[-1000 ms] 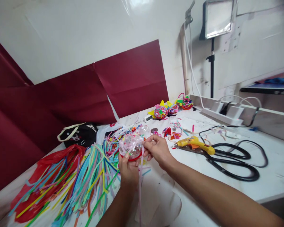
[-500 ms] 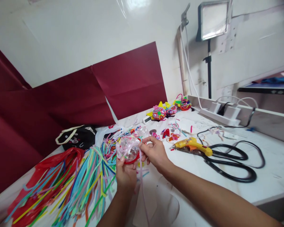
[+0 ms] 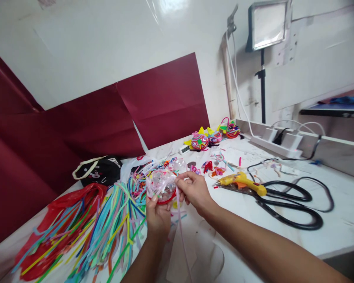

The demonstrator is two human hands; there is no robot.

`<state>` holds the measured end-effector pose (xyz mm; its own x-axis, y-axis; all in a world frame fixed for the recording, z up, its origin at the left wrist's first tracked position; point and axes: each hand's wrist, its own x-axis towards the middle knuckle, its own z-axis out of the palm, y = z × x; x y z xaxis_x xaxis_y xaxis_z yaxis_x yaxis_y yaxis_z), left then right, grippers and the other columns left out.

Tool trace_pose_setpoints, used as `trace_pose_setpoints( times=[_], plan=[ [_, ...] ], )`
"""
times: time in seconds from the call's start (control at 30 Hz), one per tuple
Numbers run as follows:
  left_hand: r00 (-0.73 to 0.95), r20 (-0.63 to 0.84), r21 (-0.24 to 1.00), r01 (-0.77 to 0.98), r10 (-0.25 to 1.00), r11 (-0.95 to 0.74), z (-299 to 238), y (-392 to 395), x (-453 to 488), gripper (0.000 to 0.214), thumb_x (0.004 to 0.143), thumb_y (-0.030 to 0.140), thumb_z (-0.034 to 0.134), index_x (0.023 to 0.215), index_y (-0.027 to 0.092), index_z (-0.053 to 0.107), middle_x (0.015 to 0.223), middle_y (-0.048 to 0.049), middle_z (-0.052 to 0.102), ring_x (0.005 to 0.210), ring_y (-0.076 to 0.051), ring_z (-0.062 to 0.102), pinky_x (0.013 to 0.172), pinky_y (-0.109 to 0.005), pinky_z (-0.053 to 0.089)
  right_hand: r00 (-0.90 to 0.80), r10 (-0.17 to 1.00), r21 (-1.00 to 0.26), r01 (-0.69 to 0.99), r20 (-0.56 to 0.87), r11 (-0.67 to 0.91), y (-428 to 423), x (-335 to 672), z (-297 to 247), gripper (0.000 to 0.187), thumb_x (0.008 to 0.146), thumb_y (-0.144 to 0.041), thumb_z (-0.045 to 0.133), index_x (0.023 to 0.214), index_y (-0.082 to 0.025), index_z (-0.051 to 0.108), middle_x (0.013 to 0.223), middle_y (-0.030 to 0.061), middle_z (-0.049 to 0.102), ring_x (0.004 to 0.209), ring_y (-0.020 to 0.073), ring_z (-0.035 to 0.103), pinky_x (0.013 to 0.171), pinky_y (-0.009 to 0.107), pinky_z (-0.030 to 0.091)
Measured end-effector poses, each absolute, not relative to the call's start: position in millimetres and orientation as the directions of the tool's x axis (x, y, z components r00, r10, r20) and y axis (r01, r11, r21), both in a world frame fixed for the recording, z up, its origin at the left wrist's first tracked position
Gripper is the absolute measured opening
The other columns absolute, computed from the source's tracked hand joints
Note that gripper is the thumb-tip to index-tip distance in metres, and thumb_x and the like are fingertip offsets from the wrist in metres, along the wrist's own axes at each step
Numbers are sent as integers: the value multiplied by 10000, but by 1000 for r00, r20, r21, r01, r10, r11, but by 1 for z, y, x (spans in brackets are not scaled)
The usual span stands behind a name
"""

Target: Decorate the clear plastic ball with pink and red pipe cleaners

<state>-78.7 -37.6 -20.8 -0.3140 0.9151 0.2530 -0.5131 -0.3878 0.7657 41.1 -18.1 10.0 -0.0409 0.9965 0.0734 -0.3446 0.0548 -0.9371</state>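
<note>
My left hand [image 3: 157, 217] grips from below a clear plastic ball [image 3: 161, 185] with a red rim, wound with pale pink strips. My right hand [image 3: 193, 190] is closed in a pinch on a pale pink strip [image 3: 181, 230] at the ball's right side; the strip hangs down in front of my wrists. Both hands are held just above the white table [image 3: 336, 224].
A heap of coloured strips [image 3: 100, 224] lies on a red bag at the left. A yellow glue gun [image 3: 242, 182] with a black cable [image 3: 295, 204] lies to the right. Three finished decorated balls [image 3: 214, 136], a power strip [image 3: 275, 143] and a black bag [image 3: 98, 169] sit farther back.
The hands and ball have stayed nearly in place. My right hand has shifted slightly along the ball's side, and the hanging pink strip has swung a little.
</note>
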Motion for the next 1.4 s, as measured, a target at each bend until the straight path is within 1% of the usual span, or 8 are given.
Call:
trace_pose_setpoints(
  times=[0.13, 0.33, 0.63, 0.7, 0.8, 0.93, 1.13, 1.4],
  plan=[
    [-324, 272, 759, -506, 906, -409, -24, -38, -79, 200, 702, 283, 641, 860, 161, 634, 734, -23, 645, 549, -112, 512, 440, -207, 370, -96, 992, -915, -403, 77, 31, -18, 43, 11, 165, 699, -302, 625, 787, -165, 595, 368, -68, 537, 284, 97, 477, 266, 157, 288],
    [-388, 296, 763, -454, 873, -460, -23, -43, -74, 436, 724, 230, 642, 1150, 242, 553, 942, -27, 647, 636, -115, 572, 487, -205, 414, -178, 980, -886, -463, 90, -3, -16, 47, 8, 280, 651, -352, 673, 827, -151, 586, 420, -64, 555, 301, 76, 466, 280, 151, 270],
    [-426, 284, 849, -305, 859, -432, -27, -41, -76, 592, 722, 261, 677, 1265, 259, 439, 1017, -28, 608, 589, -89, 551, 476, -201, 422, -222, 972, -869, -494, 80, -41, 1, 48, -7, 363, 620, -367, 744, 880, -157, 602, 439, -85, 524, 310, 58, 435, 296, 143, 221],
    [-434, 286, 866, -265, 854, -424, -29, -40, -76, 629, 734, 270, 679, 1302, 264, 409, 1075, -47, 609, 640, -101, 581, 534, -214, 461, -221, 971, -869, -494, 90, -32, 5, 49, -11, 371, 621, -371, 753, 886, -157, 604, 437, -87, 517, 314, 57, 429, 300, 143, 218],
    [-450, 298, 867, -241, 842, -436, -30, -40, -74, 632, 740, 259, 686, 1309, 247, 412, 1138, -75, 623, 906, -172, 640, 763, -277, 510, -221, 969, -872, -489, 109, -13, 9, 51, -15, 381, 636, -380, 756, 909, -160, 607, 427, -90, 506, 315, 56, 411, 305, 146, 214],
    [-422, 342, 875, -183, 840, -448, -29, -41, -73, 564, 758, 257, 684, 1273, 234, 454, 1238, -91, 611, 1115, -218, 596, 969, -352, 441, -227, 965, -880, -474, 135, 12, 14, 55, -19, 375, 655, -386, 756, 917, -157, 616, 441, -85, 511, 327, 52, 405, 315, 150, 217],
    [-432, 349, 894, -113, 832, -434, -33, -35, -79, 530, 705, 232, 736, 1185, 177, 517, 1254, -126, 594, 1146, -247, 583, 986, -372, 437, -231, 962, -892, -450, 148, 29, 19, 59, -22, 373, 663, -385, 746, 930, -158, 618, 449, -89, 506, 325, 52, 390, 324, 158, 222],
    [-365, 298, 884, -242, 882, -399, -35, -33, -79, 650, 689, 236, 783, 1238, 263, 437, 1284, -96, 582, 1148, -232, 599, 949, -358, 475, -205, 971, -903, -429, 126, 27, 19, 61, -22, 354, 665, -397, 734, 899, -156, 621, 446, -89, 504, 336, 54, 382, 333, 158, 243]
  ],
)
